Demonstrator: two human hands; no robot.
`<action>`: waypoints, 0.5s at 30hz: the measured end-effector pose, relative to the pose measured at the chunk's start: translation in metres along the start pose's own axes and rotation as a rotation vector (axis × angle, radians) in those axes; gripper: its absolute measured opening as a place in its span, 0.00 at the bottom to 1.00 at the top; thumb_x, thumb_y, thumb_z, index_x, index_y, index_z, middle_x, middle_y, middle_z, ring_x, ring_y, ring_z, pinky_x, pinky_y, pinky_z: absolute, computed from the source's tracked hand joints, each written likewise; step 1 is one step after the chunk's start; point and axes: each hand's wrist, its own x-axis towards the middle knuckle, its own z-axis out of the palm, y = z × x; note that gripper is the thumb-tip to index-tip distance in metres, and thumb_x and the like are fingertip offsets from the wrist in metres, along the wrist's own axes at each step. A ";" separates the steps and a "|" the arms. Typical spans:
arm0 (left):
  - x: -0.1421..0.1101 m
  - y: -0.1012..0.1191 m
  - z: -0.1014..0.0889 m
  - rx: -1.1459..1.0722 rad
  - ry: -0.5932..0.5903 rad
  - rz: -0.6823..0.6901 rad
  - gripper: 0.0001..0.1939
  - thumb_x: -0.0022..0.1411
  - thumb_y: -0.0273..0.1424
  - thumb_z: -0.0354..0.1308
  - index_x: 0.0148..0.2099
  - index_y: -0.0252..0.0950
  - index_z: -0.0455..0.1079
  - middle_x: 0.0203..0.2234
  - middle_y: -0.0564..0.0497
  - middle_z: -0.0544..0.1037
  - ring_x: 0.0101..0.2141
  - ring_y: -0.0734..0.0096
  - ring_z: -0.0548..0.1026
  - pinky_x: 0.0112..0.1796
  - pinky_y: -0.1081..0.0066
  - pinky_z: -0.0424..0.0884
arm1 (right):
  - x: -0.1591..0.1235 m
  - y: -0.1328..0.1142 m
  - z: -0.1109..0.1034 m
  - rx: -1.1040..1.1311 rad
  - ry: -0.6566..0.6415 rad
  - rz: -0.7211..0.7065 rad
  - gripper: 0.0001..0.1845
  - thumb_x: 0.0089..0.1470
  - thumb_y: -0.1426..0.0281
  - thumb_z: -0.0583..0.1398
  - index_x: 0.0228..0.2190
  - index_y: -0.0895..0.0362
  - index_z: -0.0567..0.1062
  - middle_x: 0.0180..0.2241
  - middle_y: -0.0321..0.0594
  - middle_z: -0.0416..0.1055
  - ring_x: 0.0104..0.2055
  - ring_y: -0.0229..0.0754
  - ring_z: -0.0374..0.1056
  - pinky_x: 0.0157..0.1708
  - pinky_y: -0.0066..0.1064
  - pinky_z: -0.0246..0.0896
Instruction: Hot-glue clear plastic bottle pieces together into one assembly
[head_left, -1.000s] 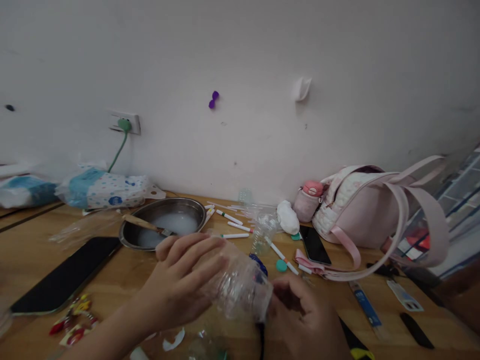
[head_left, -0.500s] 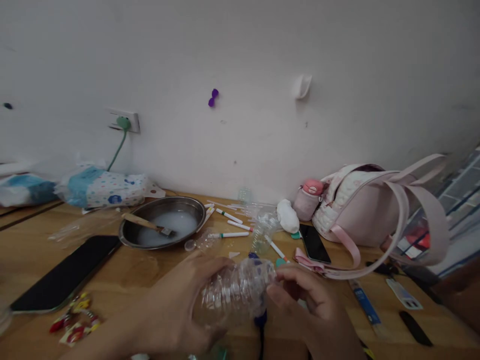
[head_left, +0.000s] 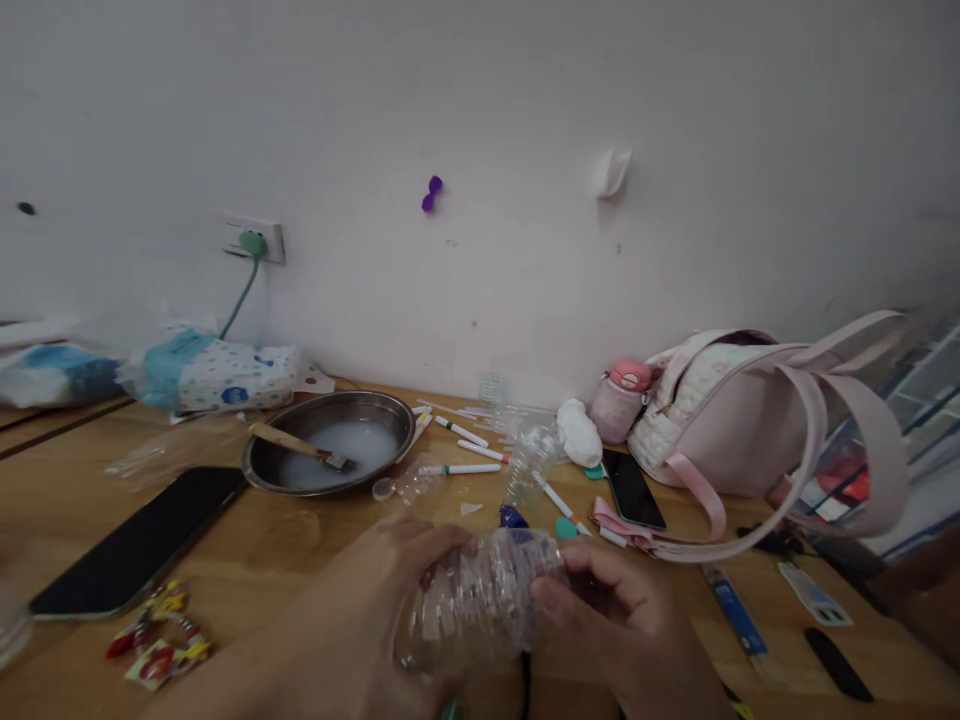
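Low in the middle of the view, my left hand (head_left: 360, 620) is wrapped round the body of a clear, ribbed plastic bottle (head_left: 480, 600) that lies on its side above the wooden table (head_left: 247, 560). My right hand (head_left: 622, 625) curls round the bottle's right end, fingers closed on it. A dark blue cap-like piece (head_left: 514, 516) shows just behind the bottle. What lies under the bottle is hidden.
A metal bowl (head_left: 330, 452) of whitish liquid with a brush stands behind. Felt pens (head_left: 469, 468) and clear cut bottle pieces (head_left: 529, 462) lie scattered. A black tablet (head_left: 135, 540) and sweets (head_left: 157, 650) lie left; a pink bag (head_left: 735, 410), phone (head_left: 634, 488) right.
The bottle has dropped lower and nearer to me. My left hand slid from on top of it to round its left side; my right hand's fingers came up onto its right end.
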 end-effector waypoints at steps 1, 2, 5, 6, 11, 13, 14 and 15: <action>0.000 0.000 0.000 -0.012 -0.006 -0.005 0.16 0.38 0.28 0.60 0.35 0.41 0.69 0.30 0.51 0.76 0.31 0.58 0.73 0.32 0.65 0.69 | -0.001 -0.002 0.000 0.013 0.006 -0.003 0.11 0.47 0.59 0.63 0.24 0.53 0.75 0.23 0.31 0.64 0.27 0.38 0.57 0.29 0.29 0.50; 0.000 0.000 0.000 -0.025 -0.016 -0.011 0.18 0.37 0.28 0.60 0.37 0.41 0.70 0.31 0.51 0.77 0.31 0.58 0.74 0.33 0.65 0.69 | -0.001 -0.004 0.000 0.033 0.011 -0.004 0.10 0.46 0.59 0.63 0.23 0.53 0.75 0.23 0.31 0.64 0.26 0.37 0.56 0.28 0.28 0.50; 0.001 -0.001 -0.001 -0.070 -0.044 -0.034 0.23 0.36 0.27 0.60 0.41 0.42 0.71 0.35 0.50 0.77 0.35 0.54 0.74 0.35 0.62 0.70 | -0.002 -0.010 -0.002 0.099 0.017 0.003 0.12 0.45 0.58 0.65 0.21 0.54 0.75 0.20 0.30 0.61 0.23 0.34 0.53 0.24 0.26 0.47; 0.001 -0.002 -0.002 -0.086 -0.055 -0.045 0.25 0.36 0.26 0.61 0.42 0.42 0.71 0.36 0.49 0.78 0.37 0.52 0.74 0.37 0.62 0.71 | -0.003 -0.011 -0.003 0.106 0.021 0.003 0.14 0.45 0.57 0.64 0.20 0.54 0.76 0.19 0.29 0.60 0.22 0.33 0.52 0.22 0.26 0.45; 0.001 -0.020 0.001 -0.240 -0.092 -0.191 0.35 0.38 0.27 0.62 0.53 0.44 0.68 0.47 0.47 0.76 0.47 0.46 0.72 0.47 0.56 0.68 | -0.004 -0.011 -0.004 0.120 0.153 0.054 0.22 0.48 0.49 0.61 0.24 0.55 0.78 0.15 0.30 0.57 0.19 0.32 0.53 0.20 0.25 0.47; 0.001 -0.027 0.002 -0.292 -0.090 -0.277 0.35 0.40 0.29 0.62 0.55 0.43 0.67 0.49 0.45 0.76 0.49 0.43 0.71 0.50 0.53 0.66 | -0.004 -0.011 -0.002 0.110 0.230 0.054 0.21 0.47 0.49 0.61 0.26 0.54 0.79 0.16 0.30 0.57 0.20 0.32 0.50 0.19 0.25 0.46; 0.001 -0.030 0.003 -0.315 -0.095 -0.301 0.35 0.40 0.29 0.62 0.55 0.43 0.67 0.50 0.45 0.75 0.50 0.42 0.70 0.51 0.52 0.64 | -0.004 -0.012 0.000 0.090 0.246 0.037 0.20 0.46 0.50 0.62 0.27 0.53 0.79 0.17 0.30 0.57 0.20 0.32 0.48 0.19 0.24 0.44; 0.001 -0.031 0.003 -0.340 -0.108 -0.304 0.35 0.40 0.29 0.62 0.55 0.43 0.67 0.51 0.45 0.75 0.51 0.42 0.69 0.52 0.52 0.63 | -0.003 -0.012 0.001 0.067 0.245 0.018 0.17 0.46 0.51 0.62 0.26 0.52 0.79 0.18 0.30 0.57 0.20 0.32 0.47 0.18 0.24 0.42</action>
